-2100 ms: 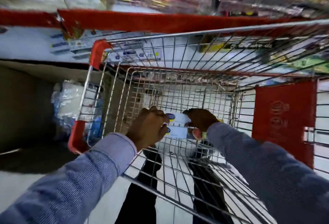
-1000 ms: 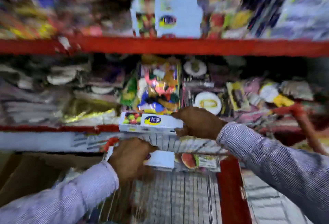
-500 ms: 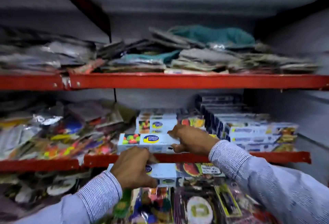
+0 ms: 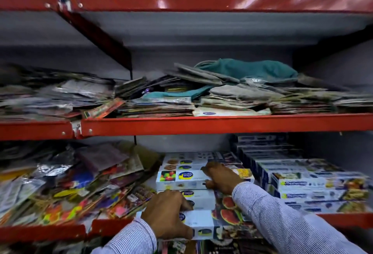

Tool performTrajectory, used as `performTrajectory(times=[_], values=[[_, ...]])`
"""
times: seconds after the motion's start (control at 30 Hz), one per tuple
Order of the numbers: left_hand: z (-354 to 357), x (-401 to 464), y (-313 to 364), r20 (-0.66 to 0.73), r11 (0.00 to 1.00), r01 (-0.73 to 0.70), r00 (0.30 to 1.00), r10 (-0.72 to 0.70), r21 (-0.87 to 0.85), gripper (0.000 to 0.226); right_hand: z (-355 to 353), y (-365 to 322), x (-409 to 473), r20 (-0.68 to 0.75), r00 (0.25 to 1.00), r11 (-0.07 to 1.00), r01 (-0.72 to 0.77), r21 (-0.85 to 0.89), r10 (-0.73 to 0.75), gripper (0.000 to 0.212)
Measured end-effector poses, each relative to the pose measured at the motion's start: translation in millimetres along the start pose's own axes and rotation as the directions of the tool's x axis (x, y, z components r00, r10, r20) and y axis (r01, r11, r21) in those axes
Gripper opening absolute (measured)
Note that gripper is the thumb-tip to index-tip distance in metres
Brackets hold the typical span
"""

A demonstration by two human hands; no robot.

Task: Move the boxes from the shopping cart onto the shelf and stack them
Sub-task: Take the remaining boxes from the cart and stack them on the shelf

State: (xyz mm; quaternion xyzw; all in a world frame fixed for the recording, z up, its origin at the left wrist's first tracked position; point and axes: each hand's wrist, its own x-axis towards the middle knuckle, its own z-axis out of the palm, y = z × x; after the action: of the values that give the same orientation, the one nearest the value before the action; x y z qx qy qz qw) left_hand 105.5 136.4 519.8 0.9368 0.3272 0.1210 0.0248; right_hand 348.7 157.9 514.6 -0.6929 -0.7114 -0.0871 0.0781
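Two long white boxes with a blue-yellow logo and fruit pictures are in my hands at a red shelf (image 4: pixel 343 219). My right hand (image 4: pixel 219 179) grips the upper box (image 4: pixel 181 179), which lies on a stack of like boxes (image 4: pixel 187 163) in the middle of the shelf. My left hand (image 4: pixel 167 213) grips the lower box (image 4: pixel 199 223) at the shelf's front edge. A second lot of these boxes (image 4: pixel 302 187) is stacked to the right. The shopping cart is out of view.
Loose colourful packets (image 4: pixel 70 183) are heaped on the left of the same shelf. The shelf above (image 4: pixel 201 124) holds flat packets and a teal cloth (image 4: pixel 248 70). A further red shelf (image 4: pixel 201 1) runs along the top.
The view has swung up from the cart to the shelves. Both hands have carried the two boxes up and forward onto the shelf, the upper one now resting on the middle stack.
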Motion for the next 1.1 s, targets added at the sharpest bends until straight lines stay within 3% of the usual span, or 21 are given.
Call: performTrajectory(times=[0.4, 0.63, 0.83, 1.0, 1.1], values=[[11, 36, -18, -0.042, 0.999, 0.029, 0.999, -0.030, -0.038, 0.061, 0, 11, 7, -0.144, 0.988, 0.992, -0.036, 0.124, 0.054, 0.041], [-3, 80, -17, -0.148, 0.997, 0.032, 0.988, -0.042, -0.069, 0.046, -33, 5, -26, -0.281, 0.954, 0.974, -0.040, 0.223, 0.104, 0.032], [12, 101, -21, -0.216, 0.997, 0.051, 0.974, -0.062, -0.056, 0.061, -17, 5, -57, -0.214, 0.977, 0.994, 0.007, 0.109, 0.017, 0.031], [32, 101, -25, -0.253, 0.996, 0.021, 0.967, 0.001, 0.084, 0.062, 5, 12, -59, -0.166, 0.983, 0.991, -0.059, 0.117, 0.078, 0.038], [39, 101, -32, -0.278, 0.999, -0.006, 0.960, 0.018, 0.043, 0.062, 9, 16, -56, -0.163, 0.982, 0.987, -0.076, 0.144, 0.099, 0.040]])
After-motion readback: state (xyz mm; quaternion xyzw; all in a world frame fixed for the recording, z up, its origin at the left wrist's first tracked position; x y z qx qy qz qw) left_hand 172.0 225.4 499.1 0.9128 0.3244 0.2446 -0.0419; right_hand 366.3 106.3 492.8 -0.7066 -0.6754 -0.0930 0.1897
